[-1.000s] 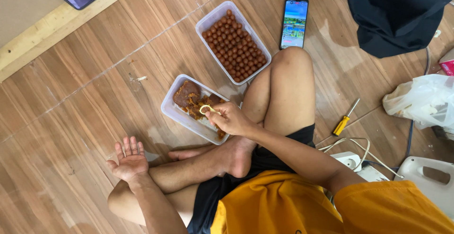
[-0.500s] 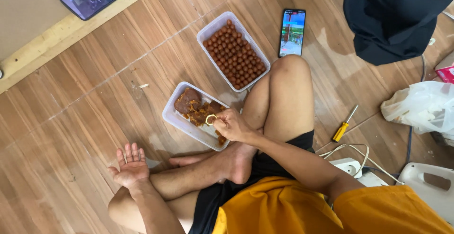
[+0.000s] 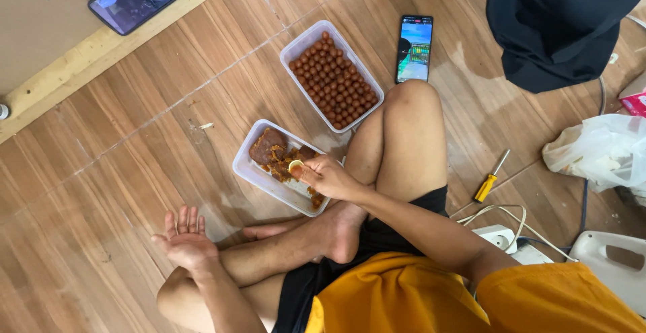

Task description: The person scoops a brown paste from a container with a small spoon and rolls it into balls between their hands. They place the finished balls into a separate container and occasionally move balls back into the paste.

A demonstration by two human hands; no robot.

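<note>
Floor: I sit cross-legged on the wood-look floor, and everything I use is laid out within arm's reach in front of my legs.
Dark cloth: a big dark bundle sits at the top right, well apart from my work.
Plastic bag: a white bag lies off to my right, out of the way.
Far tub: the clear tub of round brown balls lies beyond my knee, set just past the near tub so a short reach takes me from one to the other.
Near tub: the clear tub with a dark brown lump and sticky orange-brown bits sits just before my shin, close because this is where my hand is working.
Phones: one phone lies screen up beside the far tub, another rests on the raised ledge at the top left, both turned so I can glance at them.
Left hand: my left hand rests palm up on my knee, fingers spread and loose, holding nothing, I judge kept ready and off the floor.
Right hand: my right hand hovers over the near tub, fingers pinched around a small pale round piece at the tips.
Screwdriver: a yellow-handled screwdriver lies by my right thigh, untouched.
</note>
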